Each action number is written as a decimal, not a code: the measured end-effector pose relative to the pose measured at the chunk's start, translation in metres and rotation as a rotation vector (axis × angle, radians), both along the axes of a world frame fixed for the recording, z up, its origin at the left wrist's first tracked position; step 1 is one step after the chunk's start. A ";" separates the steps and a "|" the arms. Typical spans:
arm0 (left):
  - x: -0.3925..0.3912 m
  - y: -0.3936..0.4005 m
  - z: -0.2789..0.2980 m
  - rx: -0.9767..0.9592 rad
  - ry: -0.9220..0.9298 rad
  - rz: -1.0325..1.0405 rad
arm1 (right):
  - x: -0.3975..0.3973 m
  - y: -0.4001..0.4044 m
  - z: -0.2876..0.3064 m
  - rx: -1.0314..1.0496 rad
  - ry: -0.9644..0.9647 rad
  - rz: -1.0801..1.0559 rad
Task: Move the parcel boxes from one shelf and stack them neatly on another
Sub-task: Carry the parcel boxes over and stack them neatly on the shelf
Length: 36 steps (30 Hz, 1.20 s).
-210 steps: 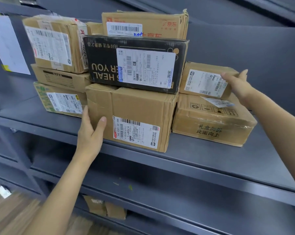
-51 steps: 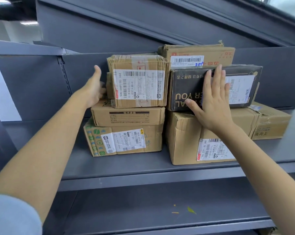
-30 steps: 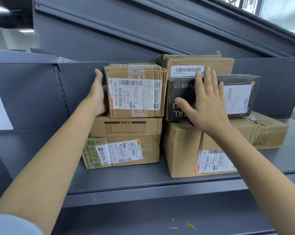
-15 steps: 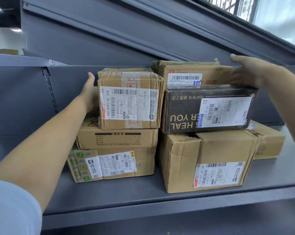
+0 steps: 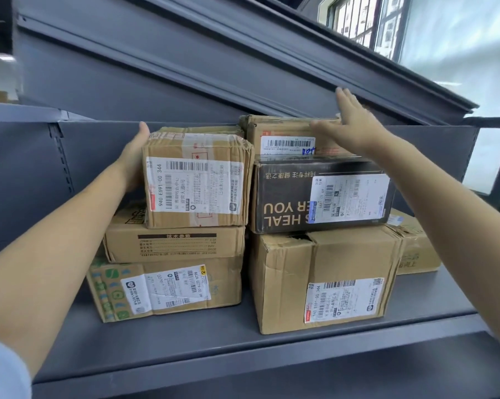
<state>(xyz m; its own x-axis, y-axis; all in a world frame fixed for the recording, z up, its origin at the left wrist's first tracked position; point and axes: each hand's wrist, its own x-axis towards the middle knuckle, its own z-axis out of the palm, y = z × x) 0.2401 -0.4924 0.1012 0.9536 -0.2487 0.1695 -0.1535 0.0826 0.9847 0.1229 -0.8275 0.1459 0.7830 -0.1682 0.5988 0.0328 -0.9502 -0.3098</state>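
Several parcel boxes stand stacked on a grey metal shelf (image 5: 185,338). The left stack has a taped brown box (image 5: 195,180) on top, a flat brown box (image 5: 175,246) under it and a green-printed box (image 5: 165,289) at the bottom. To the right, a black box (image 5: 320,197) lies on a large brown box (image 5: 323,280), with another brown box (image 5: 289,136) on top at the back. My left hand (image 5: 133,159) presses flat against the left side of the taped box. My right hand (image 5: 349,125) hovers with fingers spread over the top back box's right end.
A smaller brown box (image 5: 415,249) sits at the right behind the large one. The shelf's grey back panel (image 5: 27,174) and the sloping underside of the shelf above (image 5: 185,67) close in the space. A window (image 5: 444,38) lies to the upper right.
My right hand left the front of the black box and rose to the right end of the top back box, fingers spread. My left hand stays on the taped box's side. The camera tilted upward.
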 end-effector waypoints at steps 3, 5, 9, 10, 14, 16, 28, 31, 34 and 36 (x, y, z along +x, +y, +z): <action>0.004 0.006 0.002 0.053 0.029 0.020 | 0.010 0.012 0.000 -0.124 0.228 -0.020; -0.001 0.007 -0.001 0.096 0.002 0.052 | 0.013 0.014 -0.002 -0.208 0.293 -0.063; 0.005 0.008 0.003 0.124 -0.059 0.072 | 0.016 0.013 0.001 -0.070 0.252 0.000; 0.006 0.007 0.006 0.131 -0.077 0.092 | 0.015 0.014 0.003 -0.020 0.218 0.034; 0.012 -0.003 0.018 0.202 -0.110 0.105 | 0.024 0.013 0.021 0.037 0.184 0.098; 0.016 -0.003 0.024 0.222 -0.116 0.127 | 0.033 0.015 0.032 -0.050 0.257 0.089; 0.030 -0.007 0.025 0.255 -0.181 0.104 | 0.060 0.024 0.036 -0.012 0.540 0.128; 0.035 -0.003 0.020 0.240 -0.169 0.086 | 0.060 0.023 0.039 0.031 0.532 0.175; 0.036 -0.002 0.018 0.189 -0.135 0.074 | 0.060 0.036 0.038 -0.070 0.503 0.172; 0.028 0.000 0.018 0.193 -0.109 0.033 | 0.062 0.042 0.037 -0.158 0.507 0.126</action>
<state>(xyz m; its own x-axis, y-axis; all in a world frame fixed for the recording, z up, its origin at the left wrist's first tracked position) 0.2685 -0.4923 0.1196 0.9402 -0.2559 0.2248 -0.2599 -0.1124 0.9591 0.1849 -0.7851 0.1828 0.9885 0.0067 0.1510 0.0327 -0.9849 -0.1699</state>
